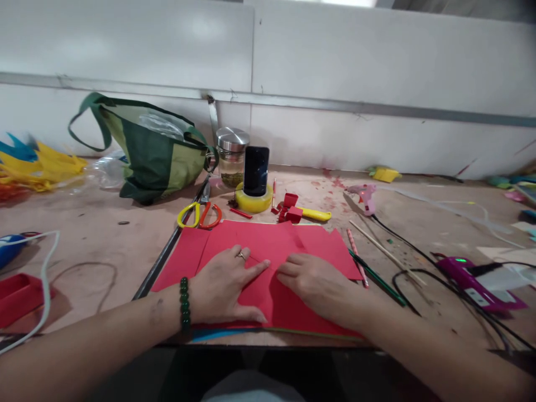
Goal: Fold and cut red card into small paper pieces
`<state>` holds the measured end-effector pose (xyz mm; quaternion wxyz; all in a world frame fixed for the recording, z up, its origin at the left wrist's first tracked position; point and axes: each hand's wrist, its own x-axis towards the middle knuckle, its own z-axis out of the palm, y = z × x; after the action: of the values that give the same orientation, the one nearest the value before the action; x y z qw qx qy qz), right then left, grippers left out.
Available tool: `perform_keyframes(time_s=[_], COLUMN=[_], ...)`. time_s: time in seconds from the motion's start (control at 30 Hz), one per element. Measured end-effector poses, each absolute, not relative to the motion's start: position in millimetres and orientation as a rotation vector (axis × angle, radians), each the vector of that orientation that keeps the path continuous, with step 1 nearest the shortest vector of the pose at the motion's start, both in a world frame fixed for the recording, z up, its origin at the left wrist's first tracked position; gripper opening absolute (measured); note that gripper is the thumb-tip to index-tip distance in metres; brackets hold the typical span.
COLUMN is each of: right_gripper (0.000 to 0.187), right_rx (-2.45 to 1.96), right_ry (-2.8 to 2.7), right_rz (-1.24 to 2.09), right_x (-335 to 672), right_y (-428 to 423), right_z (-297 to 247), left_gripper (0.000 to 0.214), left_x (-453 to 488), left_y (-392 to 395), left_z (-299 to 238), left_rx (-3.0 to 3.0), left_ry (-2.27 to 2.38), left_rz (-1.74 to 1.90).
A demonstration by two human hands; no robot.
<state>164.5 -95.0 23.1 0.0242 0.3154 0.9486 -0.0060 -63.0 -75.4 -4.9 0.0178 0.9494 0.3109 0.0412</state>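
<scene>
Red paper (268,237) lies beneath the left fingers (256,272) and right fingers (292,269).

Room for hand left of red paper (268,237), over bare table (104,237). Behind paper, scissors (197,211) and phone (256,170) on tape roll (253,202) in way. Right side, stick (385,251) and black cord (412,244) in way. Green bag (153,156) blocks back left.

Single head-worn view: taken from the near side of the flat, stained, light-brown worktop (125,245), directed forward and down, close to the flat red paper sheets (262,287), facing the white panelled wall (377,67).
</scene>
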Motion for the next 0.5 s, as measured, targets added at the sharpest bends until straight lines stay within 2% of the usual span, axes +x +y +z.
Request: perform_keyframes(time_s=[0.17, 0.37, 0.5], right_gripper=[0.029, 0.042, 0.044], right_rx=[1.152, 1.454, 1.631], right_ry=[2.805, 2.971, 3.015], right_rz=[-0.019, 0.099, 0.006], right_x=[179, 216, 223], right_y=[-130, -163, -174], right_z=[30, 2, -5], left_gripper=[0.096, 0.095, 0.086], left_x=[-63, -68, -72], left_y=[-76, -78, -80], left_z=[-4, -3, -6], left_rx=[2.935, 2.882, 2.837], left_ry=[0.978, 0.999, 1.075], left_rz=[0.145, 0.181, 0.262])
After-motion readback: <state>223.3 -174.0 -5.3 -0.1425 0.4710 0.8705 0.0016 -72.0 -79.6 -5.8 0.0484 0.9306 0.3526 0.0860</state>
